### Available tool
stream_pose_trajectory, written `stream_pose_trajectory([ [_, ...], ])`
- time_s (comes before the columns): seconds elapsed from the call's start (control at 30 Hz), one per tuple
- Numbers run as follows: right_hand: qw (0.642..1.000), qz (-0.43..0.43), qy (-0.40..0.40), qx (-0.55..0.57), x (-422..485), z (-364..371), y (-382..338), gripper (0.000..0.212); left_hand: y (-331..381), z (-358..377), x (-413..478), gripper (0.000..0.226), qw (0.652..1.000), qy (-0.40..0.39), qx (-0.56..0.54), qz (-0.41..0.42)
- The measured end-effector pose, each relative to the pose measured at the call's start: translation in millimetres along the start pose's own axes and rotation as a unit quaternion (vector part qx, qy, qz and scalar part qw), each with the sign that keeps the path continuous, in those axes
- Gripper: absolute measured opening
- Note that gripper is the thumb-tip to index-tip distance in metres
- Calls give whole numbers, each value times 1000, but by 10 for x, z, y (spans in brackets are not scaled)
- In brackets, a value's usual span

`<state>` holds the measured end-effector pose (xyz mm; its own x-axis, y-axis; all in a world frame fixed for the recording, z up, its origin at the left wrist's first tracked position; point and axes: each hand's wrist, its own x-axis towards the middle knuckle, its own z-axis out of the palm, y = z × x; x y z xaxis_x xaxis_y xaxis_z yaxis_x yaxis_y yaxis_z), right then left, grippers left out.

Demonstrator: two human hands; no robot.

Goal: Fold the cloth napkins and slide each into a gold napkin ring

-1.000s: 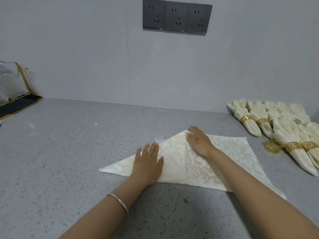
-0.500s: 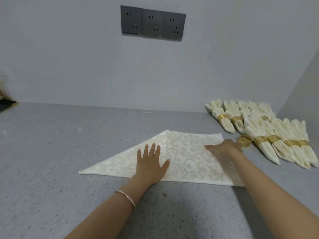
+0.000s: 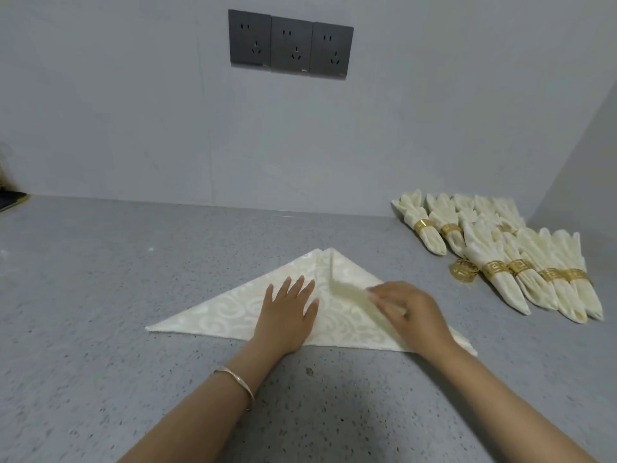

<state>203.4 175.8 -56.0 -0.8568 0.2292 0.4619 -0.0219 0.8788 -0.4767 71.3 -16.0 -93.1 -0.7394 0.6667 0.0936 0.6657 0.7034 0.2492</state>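
Since half a second ago the right-hand corner of the napkin [image 3: 213,312] has been lifted off the surface [image 3: 100,295] and brought over towards the middle, where before it lay flat under the right hand [image 3: 410,315]; the left hand [image 3: 287,315] has been kept in its place. The napkin is spread as a wide triangle in the middle of the surface, its long edge nearest the person and its point away, and the raised flap now stands as a ridge from that point down to the right hand. The end of the flap is held in the curled fingers [image 3: 377,292] of the right hand, while the left hand is pressed flat on the cloth just left of centre, its fingers straight and slightly spread. The cloth is judged to be light, soft and limp, yet with body enough to keep a crease once pressed. It would probably slide on the smooth speckled surface unless pinned, so it is best taken by a corner or edge with the centre held down. A loose gold ring [image 3: 463,269] lies just to the right of the napkin, touching the rows of finished napkins [image 3: 521,262] already ringed. A bracelet [image 3: 237,382] is worn on the left wrist, and three dark sockets [image 3: 290,45] are set in the wall behind.
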Motion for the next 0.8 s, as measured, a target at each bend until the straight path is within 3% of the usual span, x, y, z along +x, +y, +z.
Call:
stream_pose_trajectory([
  [0.13, 989, -110, -66, -78, -276, 209, -53, 36, 12, -22, -12, 52, 1000, -5, -15, 4],
  [0.6, 983, -122, -82, -111, -371, 303, -151, 37, 3, -50, -22, 58, 998, -57, -19, 12],
  [0.67, 982, -114, -101, -112, -354, 282, -192, 38, -14, -49, -13, 61, 998, -65, -12, 17],
  [0.8, 992, -17, -116, -39, -156, 215, -307, 41, -36, -20, 5, 66, 997, -70, 16, 27],
])
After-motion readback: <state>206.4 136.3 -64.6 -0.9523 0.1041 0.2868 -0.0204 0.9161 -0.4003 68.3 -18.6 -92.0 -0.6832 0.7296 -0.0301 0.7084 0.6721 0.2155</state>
